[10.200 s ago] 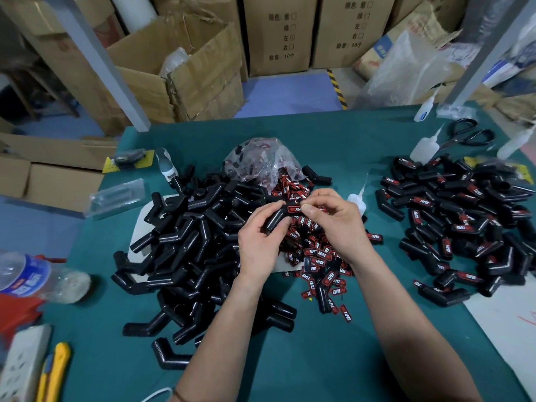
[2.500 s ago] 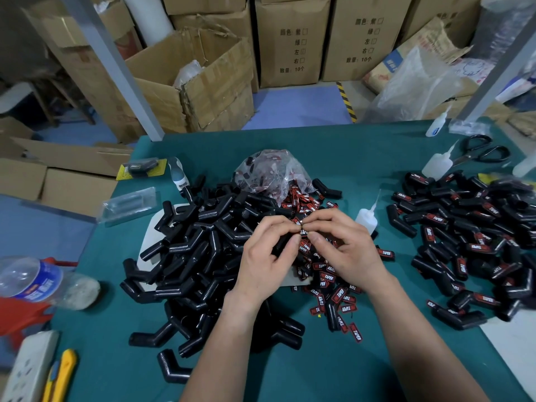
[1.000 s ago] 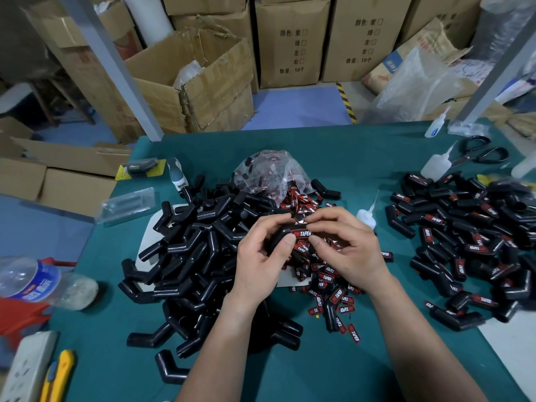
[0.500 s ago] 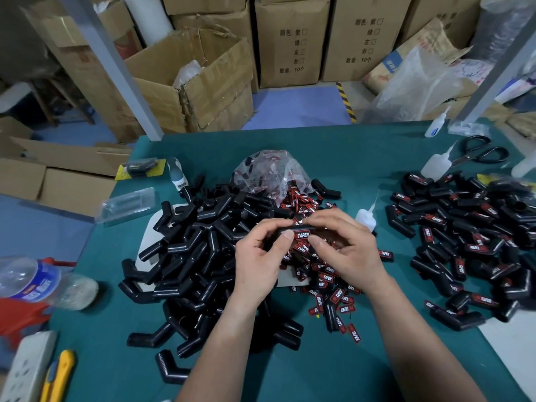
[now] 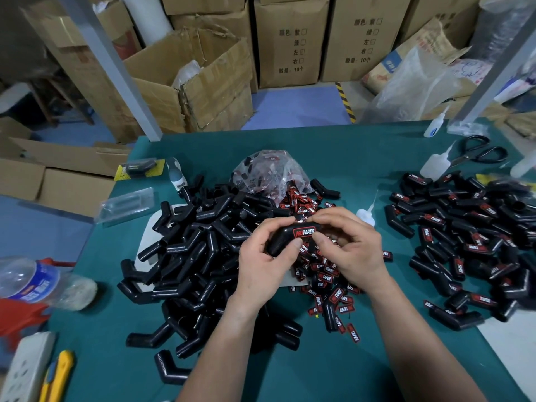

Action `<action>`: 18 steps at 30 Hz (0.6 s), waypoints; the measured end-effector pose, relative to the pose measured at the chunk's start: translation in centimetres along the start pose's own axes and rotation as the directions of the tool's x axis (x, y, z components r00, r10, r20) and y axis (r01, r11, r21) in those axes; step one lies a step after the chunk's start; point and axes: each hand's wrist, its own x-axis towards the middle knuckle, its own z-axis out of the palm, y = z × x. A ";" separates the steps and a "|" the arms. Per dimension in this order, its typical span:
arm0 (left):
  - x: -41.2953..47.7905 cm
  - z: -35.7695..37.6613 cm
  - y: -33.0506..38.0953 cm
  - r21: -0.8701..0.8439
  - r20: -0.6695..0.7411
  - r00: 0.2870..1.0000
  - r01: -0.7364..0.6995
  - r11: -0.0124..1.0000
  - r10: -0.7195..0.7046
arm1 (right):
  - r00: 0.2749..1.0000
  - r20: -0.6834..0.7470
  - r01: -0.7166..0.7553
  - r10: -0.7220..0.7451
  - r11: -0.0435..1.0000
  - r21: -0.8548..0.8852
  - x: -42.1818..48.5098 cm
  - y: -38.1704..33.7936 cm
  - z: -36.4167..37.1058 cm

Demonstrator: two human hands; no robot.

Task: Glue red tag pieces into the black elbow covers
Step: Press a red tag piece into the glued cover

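Note:
Above the middle of the green table (image 5: 333, 372), my left hand (image 5: 261, 265) grips a black elbow cover (image 5: 282, 240) that carries a red tag (image 5: 304, 232) on its upper face. My right hand (image 5: 348, 250) pinches the cover's right end, thumb below and fingers above the tag. A large heap of bare black elbow covers (image 5: 188, 256) lies to the left. Loose red tags (image 5: 324, 280) are scattered under my hands. Covers with tags on them (image 5: 470, 245) are piled at the right. A small glue bottle (image 5: 366, 211) stands just beyond my right hand.
A clear bag of tags (image 5: 269, 175) sits behind the heap. Further glue bottles (image 5: 433, 166) and black scissors (image 5: 478, 150) lie at the far right. A water bottle (image 5: 37, 282), a power strip (image 5: 26, 369) and a yellow knife (image 5: 58, 375) are at the left edge. Cardboard boxes (image 5: 203, 79) stand behind the table.
Over the last second the cover has turned so the tag faces up more fully, and my right fingers have shifted along it. Both hands stay in the same spot.

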 end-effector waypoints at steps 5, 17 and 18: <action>0.0 0.1 0.0 0.000 -0.011 1.000 -0.013 1.000 0.013 | 1.000 0.026 -0.013 0.012 0.999 0.030 -0.1 -0.2 0.0; 0.2 0.3 0.5 -0.040 -0.078 0.995 0.054 0.998 -0.057 | 0.995 0.080 -0.058 0.052 0.995 0.076 0.0 -0.7 0.0; 0.2 0.4 0.6 -0.039 -0.072 0.996 0.048 0.998 -0.051 | 0.993 0.080 -0.088 0.081 0.992 0.090 -0.1 -0.7 0.1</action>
